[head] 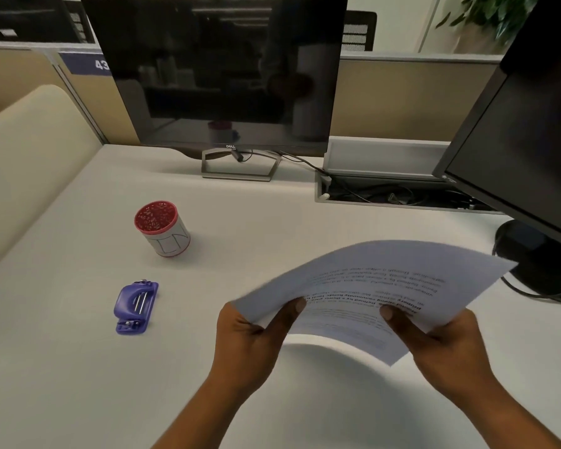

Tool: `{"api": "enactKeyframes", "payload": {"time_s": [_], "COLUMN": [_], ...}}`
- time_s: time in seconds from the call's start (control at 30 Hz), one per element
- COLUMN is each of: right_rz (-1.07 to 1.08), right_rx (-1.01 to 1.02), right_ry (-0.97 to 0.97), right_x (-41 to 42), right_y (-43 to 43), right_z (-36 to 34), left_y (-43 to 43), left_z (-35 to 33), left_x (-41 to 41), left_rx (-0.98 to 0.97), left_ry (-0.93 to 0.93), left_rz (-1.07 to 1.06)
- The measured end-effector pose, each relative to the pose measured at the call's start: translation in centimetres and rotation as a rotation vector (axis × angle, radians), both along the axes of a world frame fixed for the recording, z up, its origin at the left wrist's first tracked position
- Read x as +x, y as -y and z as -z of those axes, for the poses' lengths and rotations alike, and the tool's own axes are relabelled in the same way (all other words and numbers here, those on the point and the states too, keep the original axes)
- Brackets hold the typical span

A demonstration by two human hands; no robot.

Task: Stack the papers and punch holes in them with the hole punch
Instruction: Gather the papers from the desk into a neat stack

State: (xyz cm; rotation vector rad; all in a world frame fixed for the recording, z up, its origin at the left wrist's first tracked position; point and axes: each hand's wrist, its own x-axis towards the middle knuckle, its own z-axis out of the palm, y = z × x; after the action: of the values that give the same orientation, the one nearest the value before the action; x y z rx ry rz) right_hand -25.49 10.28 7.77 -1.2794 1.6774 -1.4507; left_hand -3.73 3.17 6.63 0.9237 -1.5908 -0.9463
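Note:
White printed papers (370, 280) are held above the desk at centre right, bowed upward, with the text upside down to me. My left hand (256, 335) grips their near left corner, thumb on top. My right hand (434, 338) grips the near right edge, thumb pressed on the print. A blue hole punch (135, 307) lies on the white desk (78, 367) to the left, well apart from both hands.
A red-rimmed cup (162, 228) stands behind the punch. A dark monitor (221, 76) on a stand is at the back, a second monitor (525, 140) at the right with its round base (538, 254) and cable. An open cable tray (402, 192) sits at the back right.

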Motion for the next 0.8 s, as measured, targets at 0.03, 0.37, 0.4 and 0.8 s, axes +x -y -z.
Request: {"api": "enactKeyframes", "payload": {"time_s": [0.03, 0.37, 0.4, 0.8], "right_rz": [0.009, 0.023, 0.04, 0.088], "right_rx": [-0.017, 0.06, 0.039, 0.364], "right_ry": [-0.022, 0.031, 0.004, 0.01], "right_x": [-0.1, -0.3, -0.4, -1.3], "right_y": [0.0, 0.4, 0.4, -0.6], "right_z": [-0.2, 1.3, 0.8, 5.6], "left_y": [0.0, 0.1, 0.1, 0.3], "left_z": [-0.2, 1.5, 1.2, 4.1], "left_x": [0.0, -0.3, -0.2, -0.6], "left_rx": [-0.025, 0.078, 0.012, 0.47], "left_ry": [-0.011, 0.028, 0.026, -0.178], "left_rz": [-0.003, 0.034, 0.031, -0.009]}}
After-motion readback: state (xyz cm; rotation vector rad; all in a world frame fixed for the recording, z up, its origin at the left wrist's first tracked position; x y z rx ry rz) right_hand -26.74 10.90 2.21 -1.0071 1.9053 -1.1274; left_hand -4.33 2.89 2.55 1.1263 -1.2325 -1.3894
